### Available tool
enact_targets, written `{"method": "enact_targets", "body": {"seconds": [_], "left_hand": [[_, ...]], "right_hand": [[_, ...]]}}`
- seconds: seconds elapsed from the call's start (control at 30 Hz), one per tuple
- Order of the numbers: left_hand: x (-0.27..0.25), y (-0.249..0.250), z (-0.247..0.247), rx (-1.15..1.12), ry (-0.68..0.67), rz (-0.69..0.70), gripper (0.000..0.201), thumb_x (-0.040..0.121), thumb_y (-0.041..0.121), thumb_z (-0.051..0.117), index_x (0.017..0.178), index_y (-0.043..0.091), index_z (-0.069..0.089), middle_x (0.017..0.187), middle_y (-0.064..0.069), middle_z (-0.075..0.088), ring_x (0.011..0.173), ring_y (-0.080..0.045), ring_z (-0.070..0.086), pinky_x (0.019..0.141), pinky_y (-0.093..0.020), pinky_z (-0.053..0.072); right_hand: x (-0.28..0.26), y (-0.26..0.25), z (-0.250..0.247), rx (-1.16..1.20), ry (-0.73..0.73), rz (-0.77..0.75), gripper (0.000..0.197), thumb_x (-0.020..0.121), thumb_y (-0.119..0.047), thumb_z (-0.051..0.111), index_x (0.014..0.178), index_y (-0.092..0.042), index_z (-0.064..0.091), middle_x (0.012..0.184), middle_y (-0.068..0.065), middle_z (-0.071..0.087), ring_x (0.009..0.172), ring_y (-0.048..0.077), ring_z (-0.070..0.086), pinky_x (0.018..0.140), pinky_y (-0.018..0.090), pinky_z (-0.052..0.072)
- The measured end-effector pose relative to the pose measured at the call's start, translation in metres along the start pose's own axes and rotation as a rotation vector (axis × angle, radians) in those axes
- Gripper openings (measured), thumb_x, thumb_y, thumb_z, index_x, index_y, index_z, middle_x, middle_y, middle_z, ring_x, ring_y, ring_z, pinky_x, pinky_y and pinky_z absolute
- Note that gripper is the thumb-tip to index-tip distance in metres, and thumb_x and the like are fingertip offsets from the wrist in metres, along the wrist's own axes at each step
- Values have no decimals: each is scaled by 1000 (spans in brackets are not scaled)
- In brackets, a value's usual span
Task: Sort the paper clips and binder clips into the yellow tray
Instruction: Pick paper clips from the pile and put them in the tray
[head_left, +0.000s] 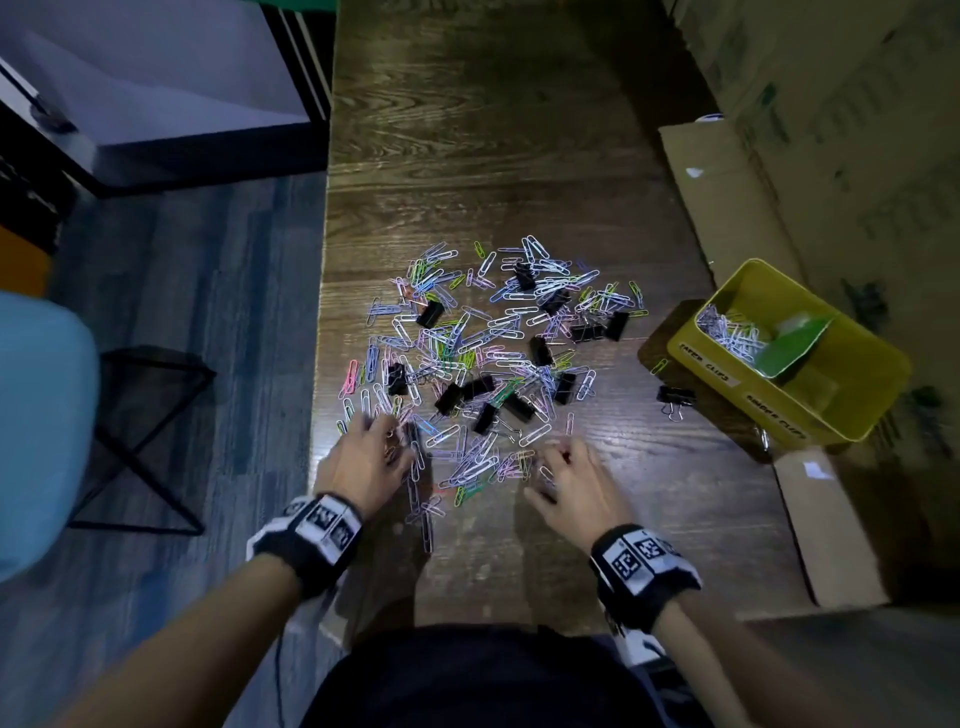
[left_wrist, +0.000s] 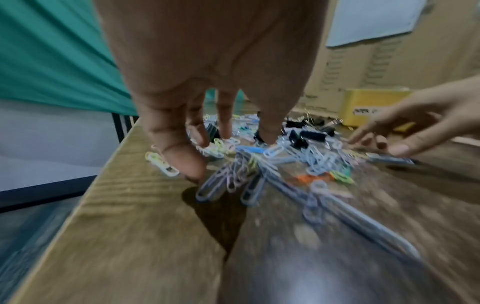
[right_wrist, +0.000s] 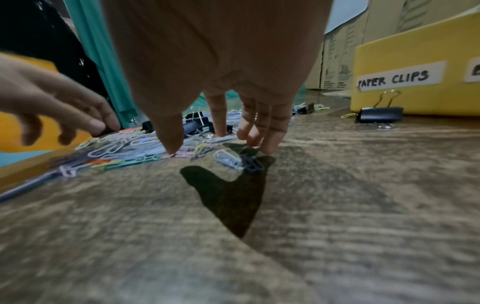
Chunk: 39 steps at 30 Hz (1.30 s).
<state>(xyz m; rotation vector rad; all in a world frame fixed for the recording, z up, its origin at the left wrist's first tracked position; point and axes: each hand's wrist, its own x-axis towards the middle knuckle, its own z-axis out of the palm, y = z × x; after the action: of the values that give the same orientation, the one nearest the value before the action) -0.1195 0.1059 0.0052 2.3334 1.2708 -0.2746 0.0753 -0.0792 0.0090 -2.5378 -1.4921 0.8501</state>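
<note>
Currently both hands, left (head_left: 370, 457) and right (head_left: 571, 480), rest spread, gripping nothing, fingertips on the near edge of the clip pile (head_left: 488, 353), apparently to rake paper clips together for the tray (head_left: 852, 400) at far right.

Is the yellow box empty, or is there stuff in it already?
Not empty. The yellow tray already holds a heap of paper clips in its far compartment, behind a green divider. The near compartment looks bare.
</note>
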Motion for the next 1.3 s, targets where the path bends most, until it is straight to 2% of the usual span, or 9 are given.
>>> {"method": "enact_targets", "body": {"seconds": [0.13, 0.4, 0.63, 0.77, 0.9, 1.0, 1.1, 1.17, 1.3], "left_hand": [[-32, 5, 25, 53, -126, -36, 56, 80, 60, 53, 117, 20, 41, 109, -9, 43, 93, -30, 59, 80, -41, 53], [-37, 64, 62, -4, -180, 183, 56, 78, 34, 67, 125, 18, 40, 118, -10, 39, 104, -31, 51, 91, -42, 45], [-31, 72, 62, -48, -200, 359, 30, 81, 11, 56, 112, 9, 56, 115, -11, 51, 103, -32, 53, 90, -39, 44], [-28, 73, 62, 24, -206, 421, 23, 80, 7, 51, 102, 6, 57, 107, -12, 57, 99, -33, 54, 85, -41, 46], [-20, 78, 59, 52, -212, 401, 22, 83, 7, 49, 104, 8, 56, 98, -12, 62, 91, -32, 59, 77, -38, 49], [-12, 82, 52, -11, -212, 400, 21, 82, 5, 50, 98, 11, 63, 90, -8, 66, 82, -26, 61, 73, -29, 48], [-2, 82, 42, -166, -226, 336, 14, 79, 7, 59, 87, 15, 68, 74, -1, 65, 68, -13, 58, 69, -22, 49], [4, 83, 33, -293, -295, 267, 9, 77, 9, 69, 80, 17, 67, 68, 3, 62, 62, -9, 56, 64, -17, 47], [10, 92, 5, -608, -428, 214, 16, 75, 0, 72, 69, 6, 58, 68, -8, 61, 59, -10, 63, 56, -16, 50]], "right_hand": [[-7, -16, 9, -42, -40, 16, 62, 88, -52, 52, 138, -19, 35, 132, 9, 33, 126, 27, 32, 100, 36, 37], [-3, -33, 28, -46, 5, 79, 86, 76, -52, 68, 144, -21, 25, 132, 12, 35, 121, 30, 36, 105, 38, 31], [-3, -26, 25, 18, -24, 18, 42, 91, -19, 54, 133, -20, 48, 137, 7, 40, 124, 28, 40, 99, 36, 37], [0, -15, 26, 111, -64, -19, 36, 91, -13, 50, 127, -19, 55, 133, 7, 49, 121, 29, 48, 97, 39, 43], [4, -3, 21, 250, -67, 53, 28, 92, -16, 54, 119, -17, 61, 122, 8, 61, 113, 27, 56, 94, 37, 46], [7, 7, 21, 408, -32, 109, 29, 88, -21, 65, 117, -18, 66, 116, 8, 65, 109, 24, 58, 96, 31, 44], [8, 16, 15, 714, 18, 230, 31, 80, -16, 74, 111, -11, 69, 91, 7, 66, 85, 16, 60, 77, 20, 49], [7, 22, 8, 895, 45, 236, 31, 76, -11, 76, 107, -8, 70, 85, 8, 66, 78, 14, 56, 66, 14, 48], [4, 36, -11, 1146, 142, 243, 27, 70, -9, 81, 80, -33, 76, 75, -4, 70, 77, 15, 60, 74, 24, 54]]}}
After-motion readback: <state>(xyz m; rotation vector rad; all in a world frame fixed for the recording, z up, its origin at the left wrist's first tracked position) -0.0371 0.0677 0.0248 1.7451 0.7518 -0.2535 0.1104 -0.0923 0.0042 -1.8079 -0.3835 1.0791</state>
